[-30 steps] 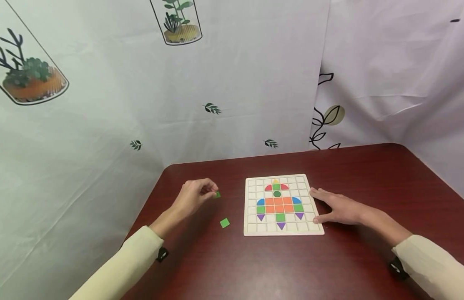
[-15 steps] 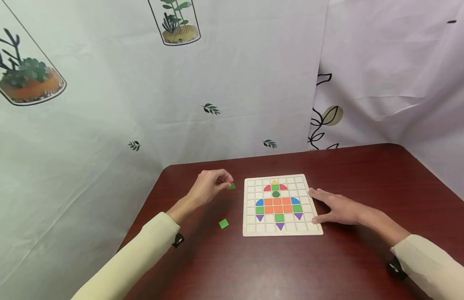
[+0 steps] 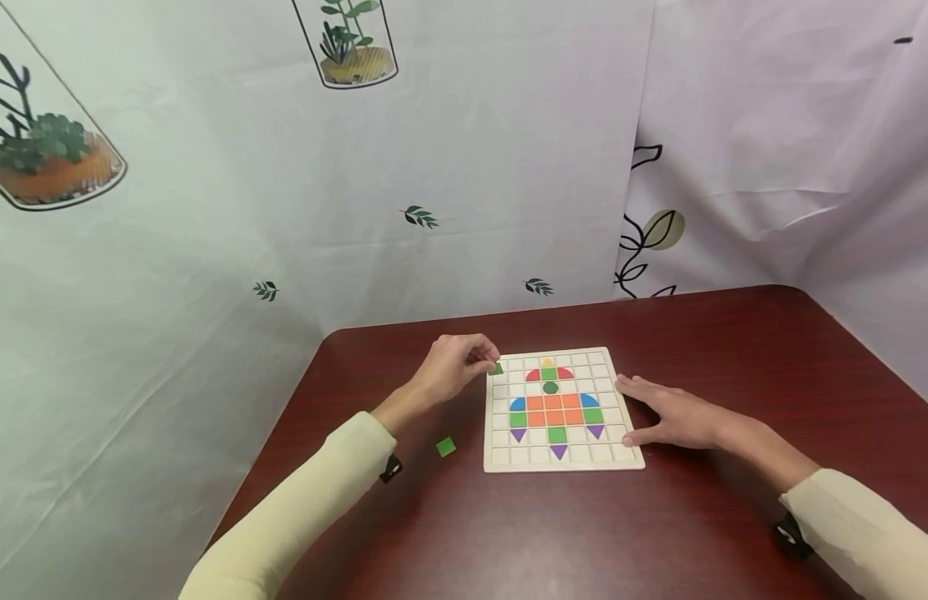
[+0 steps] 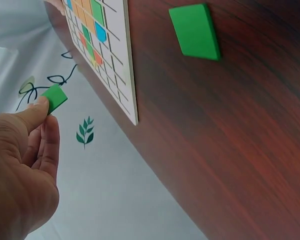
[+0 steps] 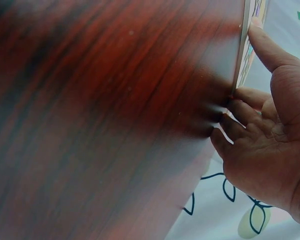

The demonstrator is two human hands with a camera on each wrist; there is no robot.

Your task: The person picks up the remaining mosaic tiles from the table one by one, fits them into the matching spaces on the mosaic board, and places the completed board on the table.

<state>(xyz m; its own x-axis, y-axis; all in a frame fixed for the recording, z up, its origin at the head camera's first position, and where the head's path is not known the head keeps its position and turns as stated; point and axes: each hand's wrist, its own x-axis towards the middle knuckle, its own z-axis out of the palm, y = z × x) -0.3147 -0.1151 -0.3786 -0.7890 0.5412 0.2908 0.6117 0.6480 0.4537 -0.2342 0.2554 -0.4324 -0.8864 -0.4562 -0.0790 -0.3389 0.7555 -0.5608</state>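
Note:
Between thumb and fingertips my left hand (image 3: 458, 367) pinches a green square tile (image 4: 55, 98), which overlaps the far left corner of a white grid board (image 3: 509, 457) in the head view. Coloured pieces on the board form a rocket-like figure: orange squares (image 3: 554, 408) in the middle, green squares, blue and red curved pieces, purple triangles (image 3: 559, 452) and a dark green circle (image 3: 550, 388). My right hand (image 3: 677, 414) rests at the board's right edge, thumb and fingers spread and touching it. In the right wrist view its thumb (image 5: 270, 47) lies along the rim.
A second green square tile (image 3: 446, 447) lies on the dark red-brown table (image 3: 464, 533), left of the board. Behind the table hangs a pale cloth (image 3: 464, 150) printed with plants and leaves. My sleeves carry dark wrist devices near the cuffs.
My left hand has moved right and slightly away with the green square tile, from the table's left part to the board's far left corner. My right hand stays at the board's edge.

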